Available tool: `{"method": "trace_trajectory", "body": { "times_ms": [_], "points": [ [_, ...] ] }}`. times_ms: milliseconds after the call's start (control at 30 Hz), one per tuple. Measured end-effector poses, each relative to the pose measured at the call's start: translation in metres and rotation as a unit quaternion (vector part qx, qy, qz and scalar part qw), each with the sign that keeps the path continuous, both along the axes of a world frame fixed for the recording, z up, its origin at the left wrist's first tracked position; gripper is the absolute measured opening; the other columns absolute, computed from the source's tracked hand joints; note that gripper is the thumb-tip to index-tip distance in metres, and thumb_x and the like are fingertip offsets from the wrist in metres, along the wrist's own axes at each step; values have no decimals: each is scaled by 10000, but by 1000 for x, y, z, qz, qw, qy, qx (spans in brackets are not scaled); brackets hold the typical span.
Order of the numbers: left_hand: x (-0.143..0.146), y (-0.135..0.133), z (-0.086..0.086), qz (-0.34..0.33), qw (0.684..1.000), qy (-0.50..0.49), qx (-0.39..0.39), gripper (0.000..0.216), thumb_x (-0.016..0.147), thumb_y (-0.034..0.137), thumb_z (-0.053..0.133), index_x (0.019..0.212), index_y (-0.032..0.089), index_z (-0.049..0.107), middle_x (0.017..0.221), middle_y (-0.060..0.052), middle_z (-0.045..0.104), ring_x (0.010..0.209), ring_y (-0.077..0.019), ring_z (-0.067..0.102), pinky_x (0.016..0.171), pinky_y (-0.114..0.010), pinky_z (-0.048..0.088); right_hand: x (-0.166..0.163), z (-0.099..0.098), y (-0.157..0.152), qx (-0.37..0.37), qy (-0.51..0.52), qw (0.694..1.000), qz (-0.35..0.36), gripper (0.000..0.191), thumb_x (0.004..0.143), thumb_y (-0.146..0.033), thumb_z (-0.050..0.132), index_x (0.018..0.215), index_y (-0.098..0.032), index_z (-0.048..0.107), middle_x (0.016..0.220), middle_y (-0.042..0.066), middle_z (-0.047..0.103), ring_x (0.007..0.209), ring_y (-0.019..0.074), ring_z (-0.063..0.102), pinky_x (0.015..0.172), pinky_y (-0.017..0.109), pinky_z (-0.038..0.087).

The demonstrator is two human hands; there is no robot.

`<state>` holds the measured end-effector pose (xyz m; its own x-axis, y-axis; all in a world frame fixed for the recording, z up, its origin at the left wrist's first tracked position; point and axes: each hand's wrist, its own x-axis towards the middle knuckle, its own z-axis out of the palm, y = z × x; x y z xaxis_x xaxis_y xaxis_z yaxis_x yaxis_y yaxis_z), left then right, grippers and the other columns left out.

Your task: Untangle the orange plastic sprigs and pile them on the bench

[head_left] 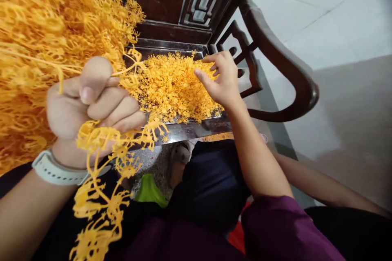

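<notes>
My left hand (101, 98), with a pale watch band (61, 173) at its wrist, is closed around the stem of a yellow plastic flower sprig (114, 204). Branches of the sprig hang below the fist, and thin stems stick out on both sides of it. My right hand (222, 77) is over the right end of a heap of small yellow plastic flower pieces (174, 89) on the seat. Its thumb and fingers are apart, and I see nothing between them.
A tall mass of yellow plastic sprigs (52, 28) fills the left side. The dark wooden chair (199, 128) has a curved armrest (284, 49) at right. Below are a green plastic object (150, 191) and a speckled floor (153, 163). Another person's arm (324, 181) shows at lower right.
</notes>
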<state>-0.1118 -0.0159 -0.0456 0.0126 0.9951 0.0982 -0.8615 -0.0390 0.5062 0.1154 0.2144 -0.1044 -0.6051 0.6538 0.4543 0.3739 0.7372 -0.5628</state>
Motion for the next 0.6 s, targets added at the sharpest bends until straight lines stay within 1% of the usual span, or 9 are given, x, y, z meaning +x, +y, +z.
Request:
{"method": "trace_trajectory", "body": {
  "times_ms": [67,100,167,233,300,367,433,500,600],
  "points": [
    [3,0,-3,-31,999,-5,26,313,816,65,516,592,204,346,417,70,196,372,-95,209,436,-213,362,-13,7,-22,-118,17,987,105,481,941,-673,667,927,-195,716,915,74,692,822,181,610,765,343,506],
    [5,0,-4,-43,999,2,29,322,810,71,538,591,203,344,413,70,194,372,-97,216,437,-213,360,-21,10,-36,-200,16,964,177,499,964,-676,637,888,-189,710,850,52,682,777,158,605,738,322,500],
    [13,0,-6,-53,998,27,14,336,810,86,569,589,196,340,410,70,178,367,-93,204,437,-212,345,-37,15,-64,-361,25,883,299,540,1001,-691,563,892,-180,699,827,39,686,752,136,618,714,296,503],
    [21,1,-7,-47,998,48,-7,344,822,97,571,589,186,334,408,68,157,357,-86,167,426,-210,313,-52,17,-90,-473,59,808,346,555,1001,-713,537,933,-180,676,855,39,693,739,130,619,689,281,505],
    [28,1,-7,-44,997,63,-16,338,838,106,553,592,177,332,407,61,147,354,-84,149,417,-211,286,-63,16,-108,-519,109,780,333,526,975,-710,591,924,-189,649,799,14,647,695,125,582,647,266,484],
    [31,1,-6,-50,996,74,-10,332,849,124,542,597,174,331,408,51,160,357,-86,164,415,-211,283,-70,12,-116,-527,138,781,307,477,936,-669,684,912,-197,624,763,-7,602,675,123,546,631,259,461],
    [28,0,-4,-48,995,86,-9,325,844,135,550,598,171,340,412,48,172,363,-86,180,423,-212,294,-72,6,-114,-506,135,796,304,443,917,-616,738,900,-193,608,767,-12,586,685,125,523,641,262,441],
    [22,-1,0,-28,995,93,-18,321,828,131,567,601,168,344,416,53,163,365,-81,178,430,-212,294,-71,0,-105,-443,97,827,332,404,952,-561,717,870,-181,606,787,-2,589,726,133,523,687,273,432],
    [18,-1,5,10,993,108,-46,313,797,102,573,591,165,345,417,53,128,365,-78,149,419,-215,269,-66,-8,-89,-304,-4,882,359,361,1041,-449,604,808,-173,598,749,-3,573,733,137,515,733,285,398]
  ]
}}
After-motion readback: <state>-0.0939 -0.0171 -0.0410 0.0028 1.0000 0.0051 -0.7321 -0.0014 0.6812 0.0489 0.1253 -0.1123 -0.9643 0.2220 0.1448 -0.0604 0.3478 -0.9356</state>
